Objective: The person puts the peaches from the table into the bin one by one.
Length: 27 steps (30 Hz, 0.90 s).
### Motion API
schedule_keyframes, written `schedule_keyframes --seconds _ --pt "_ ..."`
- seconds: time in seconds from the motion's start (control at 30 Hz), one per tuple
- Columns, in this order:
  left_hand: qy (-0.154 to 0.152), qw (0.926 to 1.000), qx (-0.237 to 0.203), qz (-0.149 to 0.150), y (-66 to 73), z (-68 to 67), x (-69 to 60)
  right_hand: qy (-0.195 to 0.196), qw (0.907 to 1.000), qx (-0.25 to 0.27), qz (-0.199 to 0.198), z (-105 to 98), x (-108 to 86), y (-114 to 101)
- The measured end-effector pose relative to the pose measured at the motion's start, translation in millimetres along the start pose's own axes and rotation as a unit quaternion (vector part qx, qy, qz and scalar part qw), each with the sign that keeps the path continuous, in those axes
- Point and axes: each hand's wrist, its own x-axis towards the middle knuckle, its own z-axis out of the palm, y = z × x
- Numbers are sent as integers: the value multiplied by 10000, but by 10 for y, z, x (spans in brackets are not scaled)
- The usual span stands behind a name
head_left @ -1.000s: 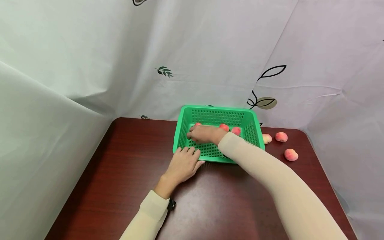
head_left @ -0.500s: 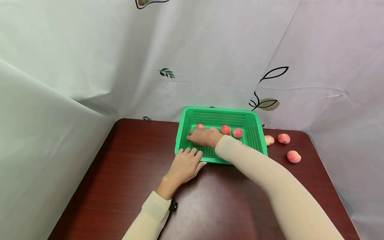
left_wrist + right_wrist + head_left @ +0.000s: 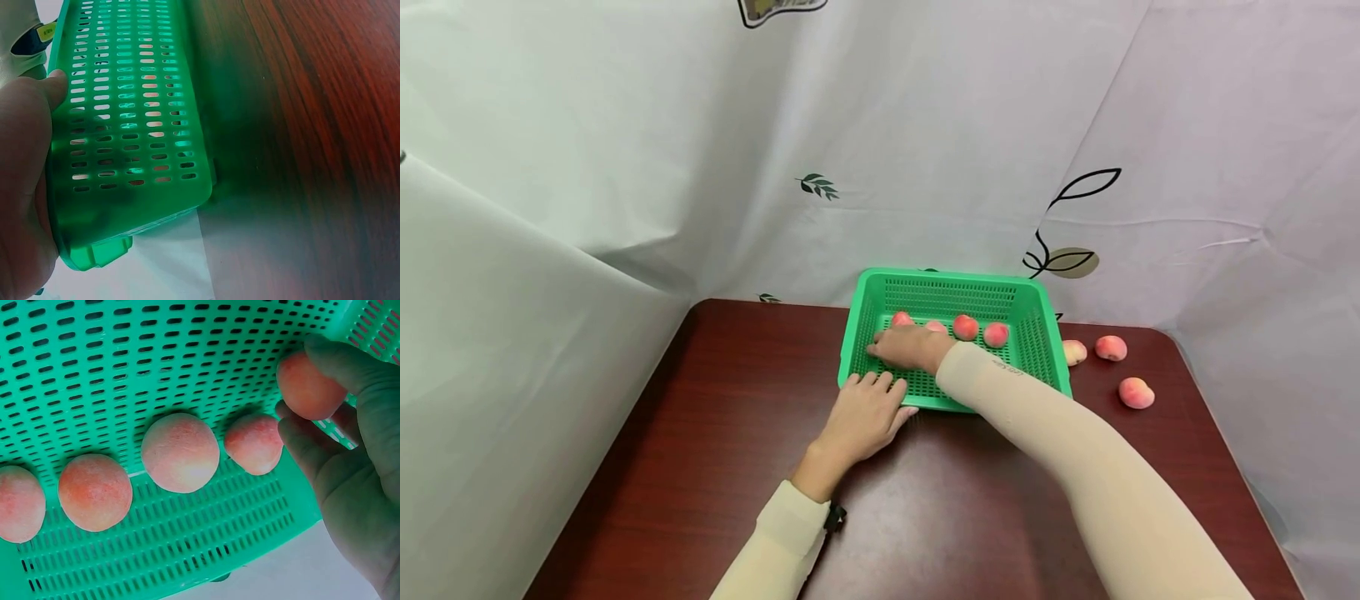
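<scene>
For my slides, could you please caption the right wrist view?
Inside a green basket, the right hand holds one peach near four others in a row.

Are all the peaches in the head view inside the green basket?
No, three peaches lie outside the basket, on the table beside its right end.

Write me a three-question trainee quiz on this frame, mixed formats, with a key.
1. In the head view, how many peaches can be seen on the table outside the basket?
2. True or false: the left hand is holding a peach.
3. What does the right hand hold inside the basket?

Key:
1. Three, all to the right of the basket.
2. False; it holds the basket's near rim.
3. A peach, between thumb and fingers.
</scene>
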Motion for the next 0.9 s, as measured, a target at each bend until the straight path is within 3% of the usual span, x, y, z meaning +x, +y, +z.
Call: schedule_keyframes --seconds 0.53,0.9 --pt "60 9999 131 35 -2 11 -4 -14 9993 369 -69 54 54 26" --pt "85 9998 151 49 -6 1 -1 -4 9997 245 -57 37 42 46"
